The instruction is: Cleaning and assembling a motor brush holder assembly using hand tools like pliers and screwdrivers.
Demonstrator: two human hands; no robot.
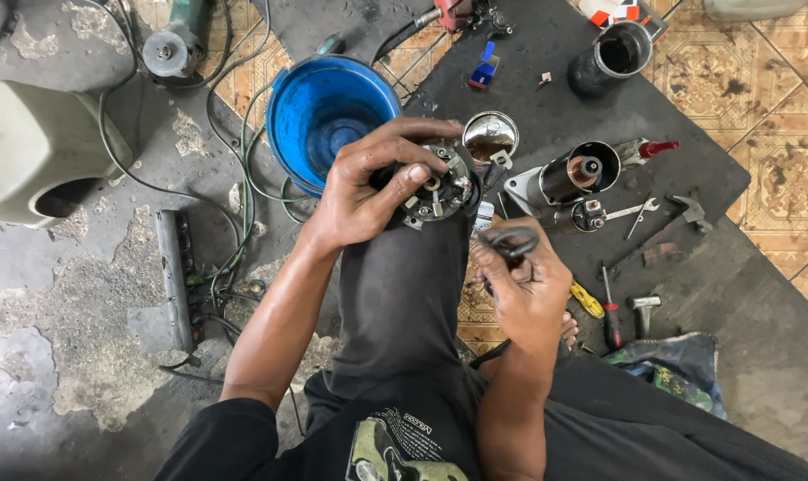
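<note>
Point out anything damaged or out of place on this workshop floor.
The floor at left is badly worn, its surface flaked off in patches. Cables lie tangled beside the blue bucket. Tools are scattered, not spilled.

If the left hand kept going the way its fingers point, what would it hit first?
Probably the small tin of brownish liquid just past the round motor part that the left hand holds; depth is unclear.

A bright blue bucket (326, 114) sits beside a dark grey mat (546, 98), the floor tiles (778, 107) carry brown-and-tan ornamental patterns, and a screwdriver (611, 312) has a red handle.
</note>
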